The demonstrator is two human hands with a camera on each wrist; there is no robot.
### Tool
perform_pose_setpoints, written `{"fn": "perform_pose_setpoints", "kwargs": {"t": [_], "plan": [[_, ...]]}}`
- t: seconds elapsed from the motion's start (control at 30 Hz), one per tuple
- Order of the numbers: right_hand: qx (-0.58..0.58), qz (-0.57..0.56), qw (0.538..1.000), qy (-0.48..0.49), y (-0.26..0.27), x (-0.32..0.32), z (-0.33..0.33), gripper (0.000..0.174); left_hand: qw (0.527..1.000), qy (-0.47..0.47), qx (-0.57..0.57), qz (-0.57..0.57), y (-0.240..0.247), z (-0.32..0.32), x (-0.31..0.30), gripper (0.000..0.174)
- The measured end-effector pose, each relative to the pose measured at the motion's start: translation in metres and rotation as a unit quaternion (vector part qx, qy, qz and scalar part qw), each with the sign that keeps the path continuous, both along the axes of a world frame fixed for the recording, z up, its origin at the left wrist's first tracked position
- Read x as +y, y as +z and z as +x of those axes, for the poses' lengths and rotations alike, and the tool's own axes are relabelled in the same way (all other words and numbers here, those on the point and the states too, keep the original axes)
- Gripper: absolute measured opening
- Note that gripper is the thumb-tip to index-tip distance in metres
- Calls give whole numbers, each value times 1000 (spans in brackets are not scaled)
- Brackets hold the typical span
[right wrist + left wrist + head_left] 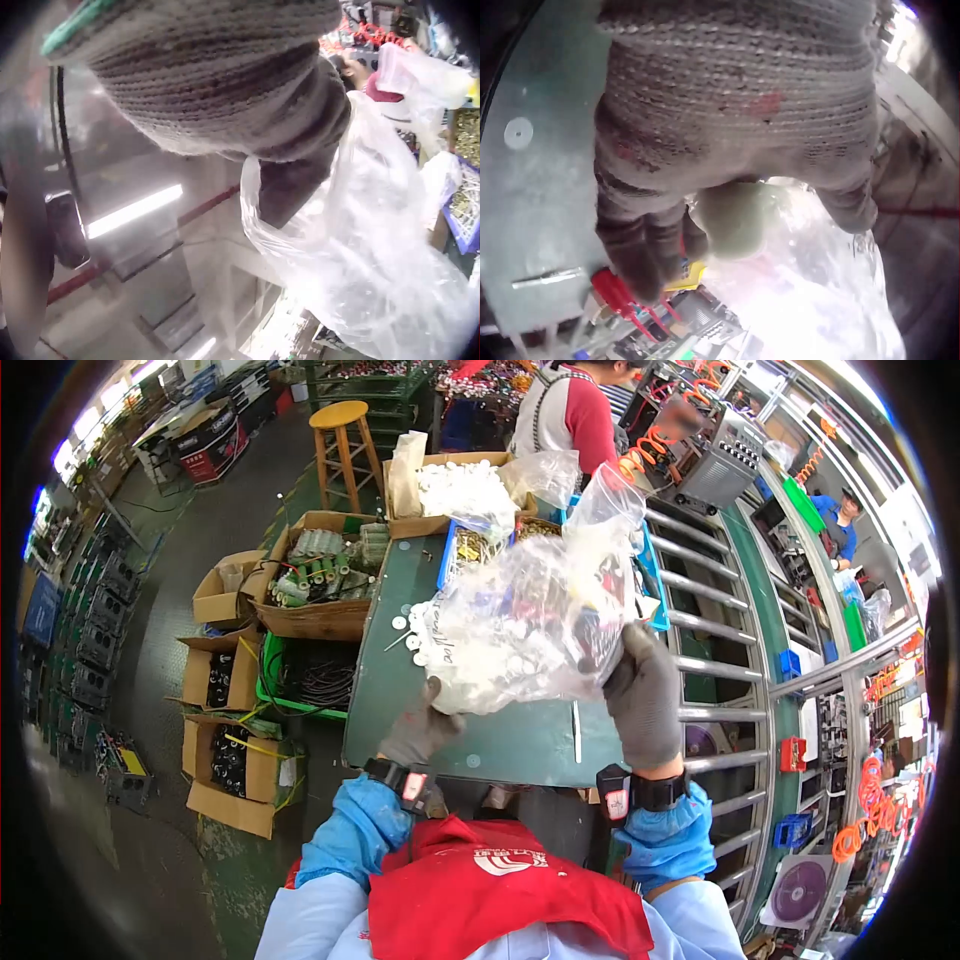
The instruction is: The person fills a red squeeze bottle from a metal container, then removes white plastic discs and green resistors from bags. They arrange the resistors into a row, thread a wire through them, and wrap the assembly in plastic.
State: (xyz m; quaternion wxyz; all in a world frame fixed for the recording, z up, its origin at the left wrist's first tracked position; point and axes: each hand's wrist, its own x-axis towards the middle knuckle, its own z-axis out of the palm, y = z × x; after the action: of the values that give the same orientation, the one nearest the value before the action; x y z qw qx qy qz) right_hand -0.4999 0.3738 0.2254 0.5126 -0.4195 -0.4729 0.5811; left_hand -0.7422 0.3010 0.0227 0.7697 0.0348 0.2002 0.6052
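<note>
A large clear plastic bag [530, 615] is spread above the green table [500, 745], with white round pieces [465, 670] in or under its left part. My gloved right hand [645, 700] grips the bag's right edge; in the right wrist view the plastic [375, 225] bunches at its fingers. At the bag's lower left is my gloved left hand [422, 728]. In the left wrist view that hand [735, 112] has its fingers bent down by the plastic [810, 292]; whether they pinch it is unclear.
An open box of white parts [465, 490] and a blue bin of metal parts [472, 550] stand at the table's back. Boxes [320, 620] line the left side. A roller conveyor [715, 670] runs along the right. A person [575, 420] is beyond the table.
</note>
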Motion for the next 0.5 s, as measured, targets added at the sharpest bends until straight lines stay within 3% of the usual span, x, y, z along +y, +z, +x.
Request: {"fn": "perform_pose_setpoints", "kwargs": {"t": [0.07, 0.13, 0.23, 0.27, 0.33, 0.4, 0.5], "plan": [[86, -96, 992, -9, -56, 6, 31, 19, 987, 12, 158, -25, 1, -25, -2, 49], [78, -106, 991, 22, -127, 8, 50, 28, 951, 34, 307, -27, 5, -50, -5, 48], [89, -243, 965, 29, -218, 3, 67, 29, 880, 41, 473, -15, 26, -62, 0, 48], [65, -238, 965, 93, -261, 7, 83, 28, 854, 38, 519, -10, 40, -63, 2, 48], [65, -304, 950, 9, -267, 1, 66, 21, 810, 51, 583, -16, 85, -45, 11, 48], [61, -316, 947, -19, -270, 3, 59, 21, 795, 56, 604, -7, 98, -39, 21, 48], [64, -313, 947, -15, -279, 12, 55, 24, 712, 110, 693, 38, 114, -20, 38, 41]]}}
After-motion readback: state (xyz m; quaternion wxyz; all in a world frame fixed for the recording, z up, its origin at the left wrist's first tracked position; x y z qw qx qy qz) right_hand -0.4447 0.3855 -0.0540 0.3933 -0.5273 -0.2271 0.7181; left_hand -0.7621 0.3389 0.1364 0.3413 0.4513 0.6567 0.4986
